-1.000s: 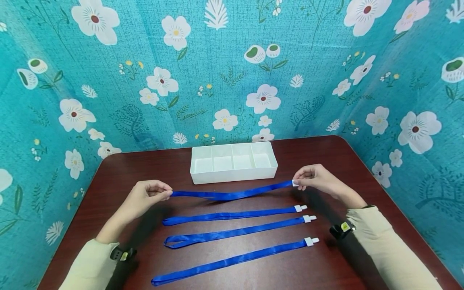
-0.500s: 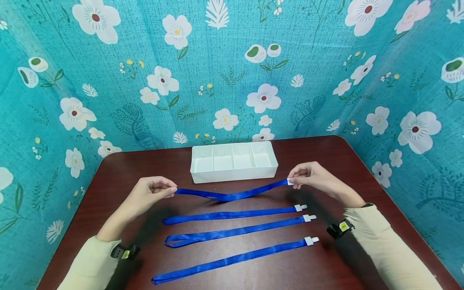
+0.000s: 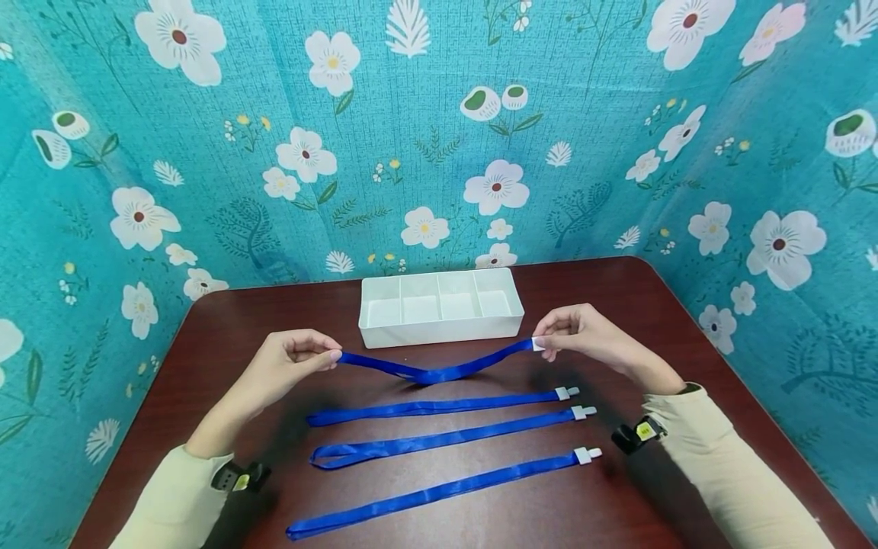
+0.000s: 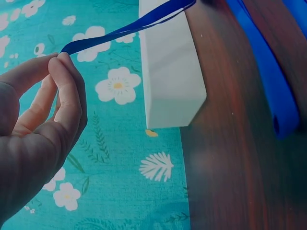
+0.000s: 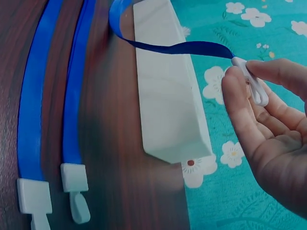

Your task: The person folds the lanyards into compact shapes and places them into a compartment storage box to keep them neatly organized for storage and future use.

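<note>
A blue lanyard [image 3: 439, 375] hangs in a shallow sag between my two hands, in front of the white box. My left hand [image 3: 295, 358] pinches its looped end between thumb and fingertips. At the other end, my right hand [image 3: 583, 335] pinches the white plastic clip [image 5: 253, 85], whose hook shows below the thumb in the right wrist view. Nearer to me, three more blue lanyards lie stretched side by side on the table: a far one [image 3: 439, 408], a middle one [image 3: 446, 440] and a near one [image 3: 439, 496]. Their white clips all point right.
Behind the held lanyard stands a white box [image 3: 442, 333] with several compartments and nothing visible in them. The dark red-brown table [image 3: 274, 309] ends at a turquoise flowered cloth [image 3: 425, 137] at the back and sides.
Both hands have moved inward and slightly up, so the held lanyard sags more in the middle. The three lanyards on the table and the box stay where they were.
</note>
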{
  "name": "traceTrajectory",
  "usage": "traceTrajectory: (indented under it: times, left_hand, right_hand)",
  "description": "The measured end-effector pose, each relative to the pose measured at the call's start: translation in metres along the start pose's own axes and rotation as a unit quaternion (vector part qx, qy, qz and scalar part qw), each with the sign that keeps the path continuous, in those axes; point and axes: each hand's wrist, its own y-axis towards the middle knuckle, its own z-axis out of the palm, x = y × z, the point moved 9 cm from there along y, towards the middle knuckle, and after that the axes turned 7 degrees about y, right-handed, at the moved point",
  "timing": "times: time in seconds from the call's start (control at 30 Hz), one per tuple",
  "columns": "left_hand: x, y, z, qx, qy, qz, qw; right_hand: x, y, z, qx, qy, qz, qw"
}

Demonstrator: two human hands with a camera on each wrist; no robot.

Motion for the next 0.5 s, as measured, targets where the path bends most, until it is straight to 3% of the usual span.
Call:
traceTrajectory:
  times: [0.5]
  left_hand:
    - [-0.023, 0.007, 0.013, 0.011, -0.017, 0.025, 0.9995]
  right_hand:
    - [0.027, 0.003, 0.027, 0.032, 0.039, -0.018, 0.999]
